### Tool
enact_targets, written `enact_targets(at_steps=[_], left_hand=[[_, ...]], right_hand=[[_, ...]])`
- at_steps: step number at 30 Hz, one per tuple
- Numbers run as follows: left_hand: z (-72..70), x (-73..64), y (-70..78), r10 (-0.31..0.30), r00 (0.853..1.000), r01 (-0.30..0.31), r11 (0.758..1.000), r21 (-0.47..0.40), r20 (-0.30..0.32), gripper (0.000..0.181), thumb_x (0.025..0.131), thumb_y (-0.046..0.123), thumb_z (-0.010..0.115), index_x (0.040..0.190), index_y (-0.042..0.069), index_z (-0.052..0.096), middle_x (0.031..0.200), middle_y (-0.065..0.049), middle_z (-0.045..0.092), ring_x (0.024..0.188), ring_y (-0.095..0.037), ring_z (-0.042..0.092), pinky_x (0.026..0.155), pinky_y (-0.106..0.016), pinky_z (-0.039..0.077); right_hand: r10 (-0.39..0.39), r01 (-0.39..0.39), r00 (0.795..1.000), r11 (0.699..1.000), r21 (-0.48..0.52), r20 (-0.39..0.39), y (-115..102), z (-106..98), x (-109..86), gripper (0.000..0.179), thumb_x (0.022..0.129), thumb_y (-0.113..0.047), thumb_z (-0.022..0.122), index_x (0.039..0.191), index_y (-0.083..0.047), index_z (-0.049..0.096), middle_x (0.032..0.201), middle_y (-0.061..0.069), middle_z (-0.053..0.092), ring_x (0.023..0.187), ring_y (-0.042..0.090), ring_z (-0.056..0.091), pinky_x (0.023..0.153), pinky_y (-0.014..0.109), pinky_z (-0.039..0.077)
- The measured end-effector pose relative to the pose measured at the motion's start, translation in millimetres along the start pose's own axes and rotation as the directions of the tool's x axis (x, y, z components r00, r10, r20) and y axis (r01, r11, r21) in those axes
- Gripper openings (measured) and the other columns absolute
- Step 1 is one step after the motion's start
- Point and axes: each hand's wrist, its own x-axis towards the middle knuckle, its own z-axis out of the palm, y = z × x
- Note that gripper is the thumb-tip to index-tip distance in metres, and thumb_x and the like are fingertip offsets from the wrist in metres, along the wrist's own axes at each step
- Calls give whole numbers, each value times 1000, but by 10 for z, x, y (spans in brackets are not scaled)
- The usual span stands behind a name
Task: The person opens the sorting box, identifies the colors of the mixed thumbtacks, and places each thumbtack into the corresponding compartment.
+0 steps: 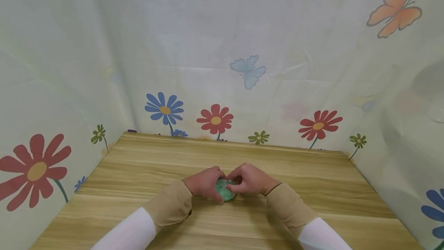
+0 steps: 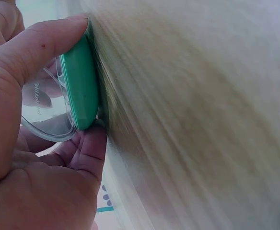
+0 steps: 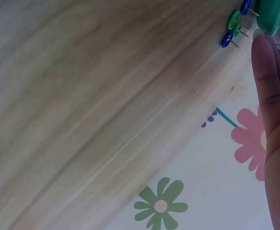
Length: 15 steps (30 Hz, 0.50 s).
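Note:
A small round case (image 1: 225, 194) with a green base (image 2: 82, 81) and a clear plastic lid stands on the wooden table. Around its left side my left hand (image 1: 207, 182) grips it, thumb on one edge of the green base and fingertips on the opposite edge in the left wrist view. My right hand (image 1: 256, 180) holds the case from the right, thumb and forefinger at the clear part. Several thumbtacks (image 3: 234, 20), blue and green, lie points up beside the case in the right wrist view. The lid partly hides the right fingers.
The wood-grain tabletop (image 1: 138, 165) spreads around both hands. Pale cloth (image 1: 194, 41) printed with flowers and butterflies hangs behind the table and along both sides.

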Motion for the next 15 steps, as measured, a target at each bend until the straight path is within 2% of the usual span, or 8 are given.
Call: enact_targets(at_steps=[9, 15], left_hand=[[-42, -29, 61, -31, 1000, 31, 998, -48, -3, 69, 70, 29, 95, 126, 2, 66, 108, -3, 60, 91, -11, 56, 87, -27, 51], [11, -17, 19, -48, 998, 45, 995, -83, -28, 77, 67, 29, 97, 131, 4, 62, 114, -5, 62, 97, -14, 59, 90, -29, 51]], right_hand=[[1, -1, 1000, 998, 64, 3, 66, 6, -4, 22, 95, -34, 73, 103, -16, 81, 84, -9, 76, 66, 0, 65, 62, 18, 54], [3, -3, 1000, 996, 91, -6, 73, 1, -9, 24, 97, -34, 70, 100, -14, 81, 82, -9, 75, 66, -1, 63, 61, 19, 54]])
